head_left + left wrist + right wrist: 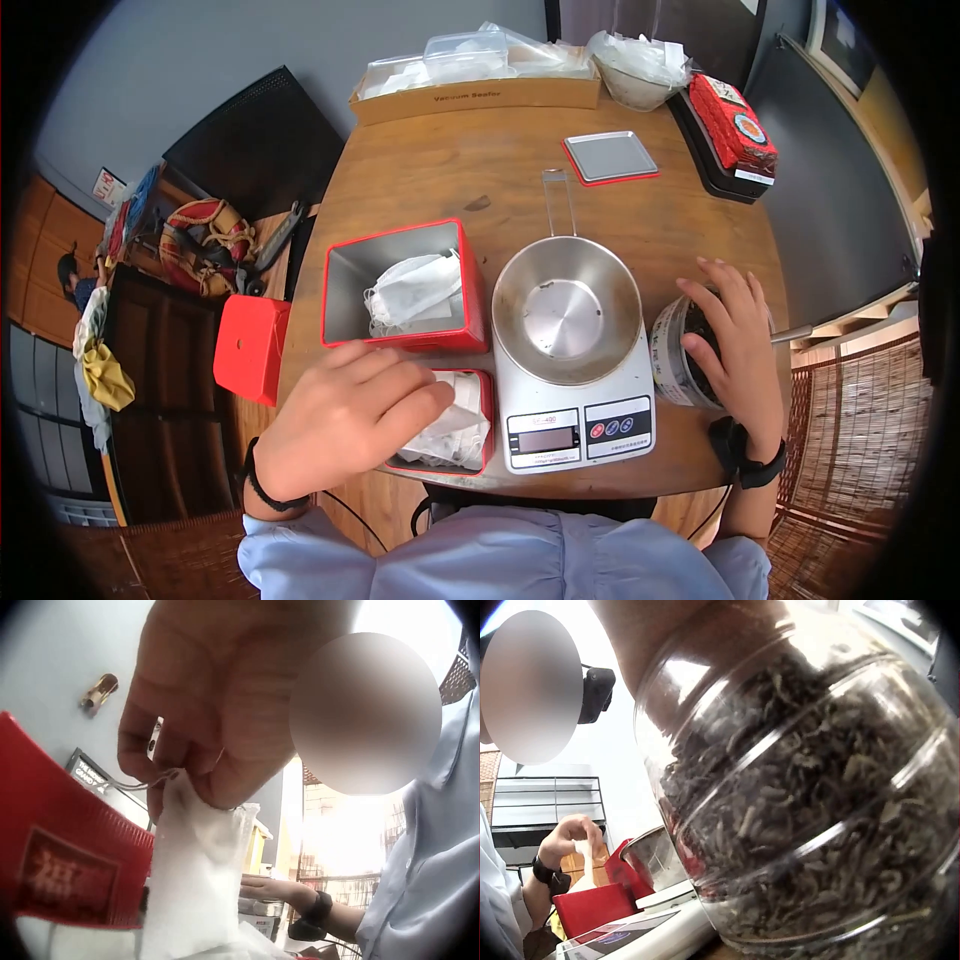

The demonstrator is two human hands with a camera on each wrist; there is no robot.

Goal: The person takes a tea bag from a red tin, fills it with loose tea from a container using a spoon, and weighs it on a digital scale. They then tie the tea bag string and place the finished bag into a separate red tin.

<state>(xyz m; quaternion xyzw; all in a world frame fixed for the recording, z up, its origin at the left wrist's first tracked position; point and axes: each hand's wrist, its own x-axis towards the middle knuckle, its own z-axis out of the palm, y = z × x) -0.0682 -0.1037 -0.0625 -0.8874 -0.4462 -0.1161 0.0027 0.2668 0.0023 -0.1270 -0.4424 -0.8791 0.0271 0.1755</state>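
Note:
My left hand [345, 415] pinches the top of a white pouch [196, 870] with a string, above the smaller red tin [490, 425] holding more white pouches. Resting over the rim of a clear jar [802, 802] of dark dried leaves is my right hand [735, 350], its fingers spread and slightly bent. Between the hands, a steel pan [567, 310] sits on a white digital scale [575, 455]; small dark specks lie in the pan. The larger red tin [478, 290] behind my left hand holds white pouches with strings [415, 290].
A cardboard box [475, 97] of plastic packaging, a bag-lined bowl [640, 85] and a red package [732, 125] on a black tray line the back. A grey lid [612, 156] lies before them. A red lid [252, 345] is at the table's left edge.

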